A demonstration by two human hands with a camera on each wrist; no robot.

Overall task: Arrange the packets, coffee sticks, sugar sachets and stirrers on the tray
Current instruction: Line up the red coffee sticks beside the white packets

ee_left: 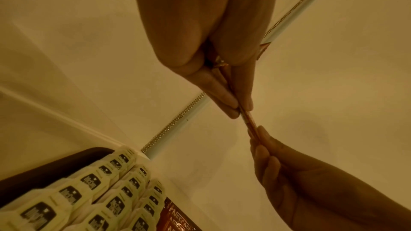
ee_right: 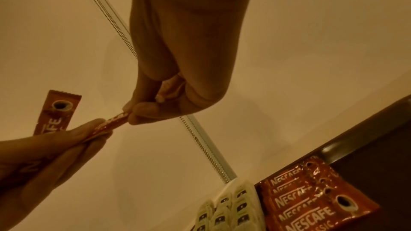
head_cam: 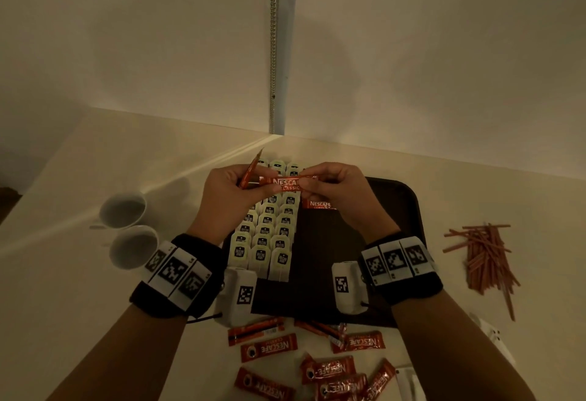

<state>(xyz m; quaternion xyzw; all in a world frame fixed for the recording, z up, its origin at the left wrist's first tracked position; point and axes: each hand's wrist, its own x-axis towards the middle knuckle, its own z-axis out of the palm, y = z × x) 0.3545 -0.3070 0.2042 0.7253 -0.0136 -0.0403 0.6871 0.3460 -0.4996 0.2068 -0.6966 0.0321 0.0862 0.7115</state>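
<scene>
Hands first: I see my left hand (head_cam: 226,189) and right hand (head_cam: 337,191) both raised over the far end of the tray (head_cam: 390,210), each pinching one end of a red coffee stick (head_cam: 285,182) held level btwn them. Left hand also grips a second stick (head_cam: 250,169), tilted up and away from the first. Right wrist view shows that second stick standing up behind the left fingers (ee_right: 73,134), coffee-cup print at its top.

On the tray, left side: pale packets (head_cam: 266,235) w/ dark labels in three overlapping rows running near to far. Just beside them, towards the far end, a few coffee sticks lie stacked (head_cam: 318,204); exact count I can't tell.

On the bench (head_cam: 126,321): loose coffee sticks (head_cam: 317,365) near the tray's near edge, a heap of reddish stirrers (head_cam: 485,258) well right of the tray, two white cups (head_cam: 126,229) to the left, touching.
</scene>
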